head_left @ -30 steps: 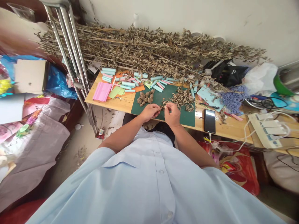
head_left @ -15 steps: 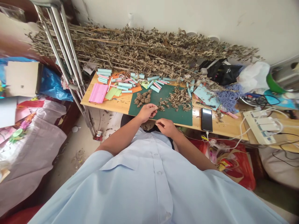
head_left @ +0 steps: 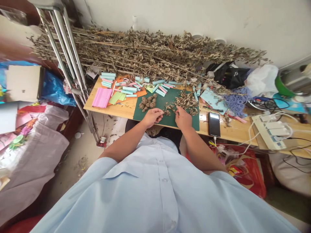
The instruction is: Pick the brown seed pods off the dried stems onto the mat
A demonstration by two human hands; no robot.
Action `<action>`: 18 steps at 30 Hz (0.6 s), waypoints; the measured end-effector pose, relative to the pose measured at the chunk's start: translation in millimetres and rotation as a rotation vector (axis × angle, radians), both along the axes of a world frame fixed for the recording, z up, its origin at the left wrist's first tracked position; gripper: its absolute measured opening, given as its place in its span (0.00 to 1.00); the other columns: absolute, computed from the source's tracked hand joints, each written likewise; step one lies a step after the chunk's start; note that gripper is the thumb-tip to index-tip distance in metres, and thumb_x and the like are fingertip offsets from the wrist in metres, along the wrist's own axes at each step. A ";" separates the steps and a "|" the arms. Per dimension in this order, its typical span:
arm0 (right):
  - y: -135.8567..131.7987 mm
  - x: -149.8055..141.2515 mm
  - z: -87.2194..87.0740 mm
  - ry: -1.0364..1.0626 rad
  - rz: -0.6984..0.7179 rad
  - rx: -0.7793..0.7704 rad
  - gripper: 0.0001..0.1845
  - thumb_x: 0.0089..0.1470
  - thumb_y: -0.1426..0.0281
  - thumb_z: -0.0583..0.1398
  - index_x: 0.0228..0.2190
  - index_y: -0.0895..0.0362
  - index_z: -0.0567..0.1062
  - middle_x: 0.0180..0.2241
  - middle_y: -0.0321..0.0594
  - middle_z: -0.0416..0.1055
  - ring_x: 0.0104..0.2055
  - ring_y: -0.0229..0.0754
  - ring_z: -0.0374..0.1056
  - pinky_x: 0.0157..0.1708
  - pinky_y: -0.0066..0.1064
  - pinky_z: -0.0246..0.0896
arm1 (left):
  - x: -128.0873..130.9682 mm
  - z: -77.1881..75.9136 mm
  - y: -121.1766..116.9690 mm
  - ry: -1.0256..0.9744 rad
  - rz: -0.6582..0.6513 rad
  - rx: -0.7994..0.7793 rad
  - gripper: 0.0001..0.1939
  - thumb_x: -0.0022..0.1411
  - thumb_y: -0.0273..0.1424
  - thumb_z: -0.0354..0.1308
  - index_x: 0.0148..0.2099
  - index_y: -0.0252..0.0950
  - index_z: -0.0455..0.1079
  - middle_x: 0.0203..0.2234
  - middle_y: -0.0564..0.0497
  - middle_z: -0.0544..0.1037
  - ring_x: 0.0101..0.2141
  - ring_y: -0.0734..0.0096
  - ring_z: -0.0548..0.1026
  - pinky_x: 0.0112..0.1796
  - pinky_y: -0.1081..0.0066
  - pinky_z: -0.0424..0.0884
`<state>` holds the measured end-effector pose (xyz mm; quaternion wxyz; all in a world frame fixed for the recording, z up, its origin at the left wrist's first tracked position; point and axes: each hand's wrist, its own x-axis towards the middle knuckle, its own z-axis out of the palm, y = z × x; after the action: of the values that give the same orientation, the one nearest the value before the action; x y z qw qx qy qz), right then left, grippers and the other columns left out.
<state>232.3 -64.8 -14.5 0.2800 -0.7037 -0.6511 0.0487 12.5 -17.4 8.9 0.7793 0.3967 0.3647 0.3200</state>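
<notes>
Green mat (head_left: 170, 120). L hand (head_left: 153, 117): fingertips pressed tog., contents (if any) unclear. R hand (head_left: 183, 118): index fwd by leaf scraps (head_left: 167, 112), pinch can't tell. Dried-leaf pile (head_left: 189, 100), mat's R side: prob. light, brittle; pinch edges gently. Dried stalks (head_left: 157, 48), rear.

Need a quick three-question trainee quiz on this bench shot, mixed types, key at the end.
1. Multiple choice: which lies on the green mat, left of the larger dried-leaf pile?
A) yarn bundle
B) brown clumps
C) power strip

2. True or false: a white cable is plugged into the phone.

3. Fill in: the ___ hand is nearer the larger dried-leaf pile.

Key: 1 B; 2 true; 3 right hand.
</notes>
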 end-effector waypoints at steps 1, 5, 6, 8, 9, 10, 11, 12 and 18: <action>0.5 -0.2 -0.5 -0.007 0.006 0.000 0.22 0.59 0.72 0.55 0.55 0.56 0.72 0.43 0.48 0.79 0.43 0.51 0.75 0.47 0.44 0.71 | -0.3 0.2 -0.2 -0.003 0.000 0.000 0.15 0.56 0.38 0.68 0.34 0.33 0.68 0.23 0.54 0.72 0.18 0.83 0.65 0.18 0.79 0.50; 0.4 -1.5 0.2 0.025 -0.003 0.047 0.23 0.60 0.72 0.54 0.56 0.56 0.71 0.43 0.47 0.78 0.45 0.51 0.74 0.48 0.44 0.71 | -0.6 0.3 -0.2 0.006 -0.004 -0.001 0.14 0.56 0.37 0.68 0.33 0.34 0.68 0.23 0.54 0.72 0.18 0.83 0.65 0.18 0.79 0.50; 0.4 -1.8 1.1 0.045 -0.007 0.064 0.23 0.60 0.72 0.53 0.56 0.56 0.71 0.43 0.47 0.78 0.45 0.51 0.74 0.49 0.45 0.70 | -0.4 0.3 -0.1 0.011 -0.004 -0.002 0.14 0.56 0.37 0.68 0.34 0.34 0.68 0.23 0.54 0.72 0.18 0.83 0.65 0.18 0.79 0.50; 0.5 -3.3 3.4 0.098 -0.011 0.093 0.23 0.61 0.72 0.53 0.56 0.56 0.70 0.42 0.47 0.78 0.45 0.51 0.74 0.50 0.45 0.70 | 0.2 0.5 0.2 0.017 -0.005 -0.006 0.14 0.57 0.37 0.68 0.34 0.33 0.68 0.23 0.54 0.72 0.18 0.83 0.65 0.18 0.79 0.51; 0.6 -4.6 4.8 0.127 -0.014 0.105 0.23 0.61 0.71 0.53 0.57 0.56 0.70 0.42 0.46 0.78 0.45 0.50 0.74 0.50 0.45 0.70 | 0.4 0.7 0.4 0.018 -0.004 -0.008 0.14 0.57 0.37 0.68 0.34 0.33 0.68 0.23 0.54 0.72 0.18 0.83 0.65 0.18 0.79 0.51; 0.6 -6.5 6.5 0.156 -0.015 0.116 0.23 0.61 0.70 0.53 0.57 0.56 0.69 0.42 0.46 0.78 0.44 0.50 0.74 0.50 0.45 0.70 | 0.6 1.0 0.5 0.016 -0.004 -0.010 0.14 0.57 0.37 0.68 0.34 0.33 0.69 0.23 0.54 0.72 0.18 0.83 0.65 0.18 0.79 0.51; 0.4 -8.9 8.3 0.182 -0.012 0.124 0.23 0.61 0.70 0.54 0.58 0.56 0.69 0.42 0.45 0.78 0.42 0.49 0.74 0.50 0.45 0.70 | 0.7 1.3 0.6 0.010 -0.005 -0.014 0.15 0.57 0.38 0.68 0.34 0.33 0.69 0.23 0.54 0.72 0.18 0.83 0.66 0.18 0.79 0.51; 0.0 -11.9 10.3 0.203 0.001 0.129 0.24 0.62 0.69 0.54 0.58 0.56 0.68 0.42 0.45 0.78 0.41 0.48 0.75 0.49 0.45 0.71 | 0.6 1.6 0.8 -0.001 -0.006 -0.018 0.15 0.57 0.39 0.68 0.35 0.33 0.69 0.24 0.54 0.72 0.18 0.83 0.66 0.18 0.79 0.51; -4.5 -35.5 26.9 0.128 0.274 0.079 0.23 0.65 0.68 0.53 0.60 0.54 0.67 0.45 0.45 0.78 0.47 0.49 0.75 0.51 0.43 0.71 | -1.6 3.6 1.5 -0.063 -0.011 -0.057 0.24 0.58 0.50 0.66 0.38 0.33 0.70 0.26 0.51 0.73 0.19 0.81 0.68 0.17 0.79 0.49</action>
<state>196.8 -69.3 12.3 0.3392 -0.5921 -0.7233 0.1057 10.9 -15.9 12.4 0.8031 0.3660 0.3466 0.3176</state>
